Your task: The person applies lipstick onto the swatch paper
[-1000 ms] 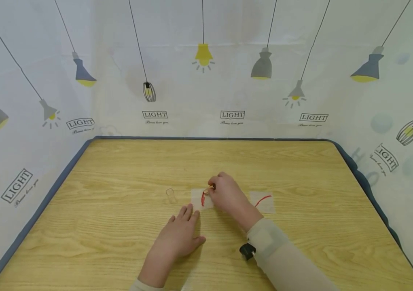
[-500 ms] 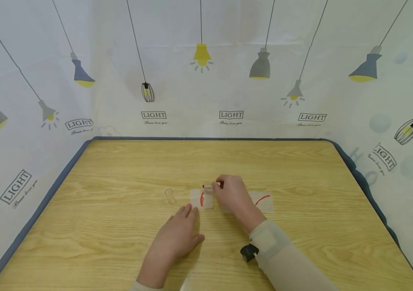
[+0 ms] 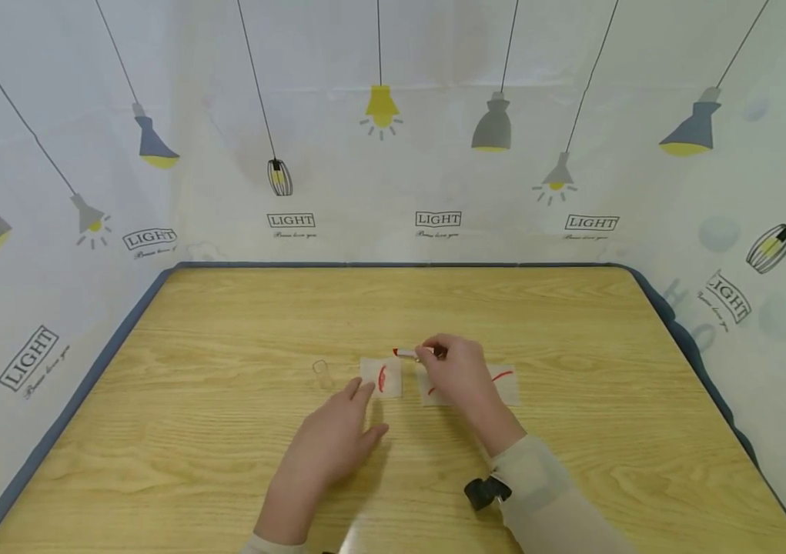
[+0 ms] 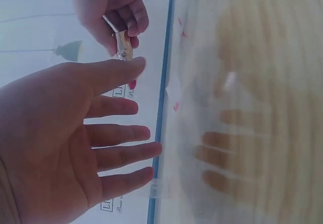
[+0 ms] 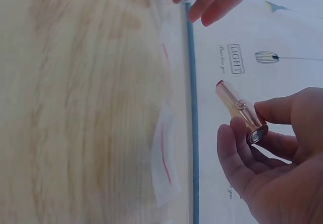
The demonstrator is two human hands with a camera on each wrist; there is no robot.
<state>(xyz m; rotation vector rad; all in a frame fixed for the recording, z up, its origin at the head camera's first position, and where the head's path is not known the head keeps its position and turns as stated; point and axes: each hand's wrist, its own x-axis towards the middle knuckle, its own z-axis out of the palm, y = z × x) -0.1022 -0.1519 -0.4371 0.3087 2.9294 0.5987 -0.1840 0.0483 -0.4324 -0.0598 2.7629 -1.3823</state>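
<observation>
My right hand (image 3: 458,373) pinches a lipstick (image 3: 406,354) with a shiny rose-gold tube and a red tip, which points left. In the right wrist view the lipstick (image 5: 237,103) lies between thumb and fingertips. A small white paper piece (image 3: 394,389) with a red stroke is on the table left of that hand. My left hand (image 3: 330,442) hovers with fingers spread, its fingertips by this paper's left edge; nothing is in it. More white paper (image 3: 509,394) with red strokes lies partly under the right hand; whether it is one piece or two I cannot tell.
A small clear cap-like tube (image 3: 323,375) lies on the wood-grain table (image 3: 192,446), left of the papers. Lamp-printed white sheeting (image 3: 351,169) stands at the back and sides. A dark blue edge (image 3: 282,265) borders the table.
My right hand has drawn the lipstick away from the left paper, up and to the right, uncovering that paper. My left hand has come up off the table, fingers spreading.
</observation>
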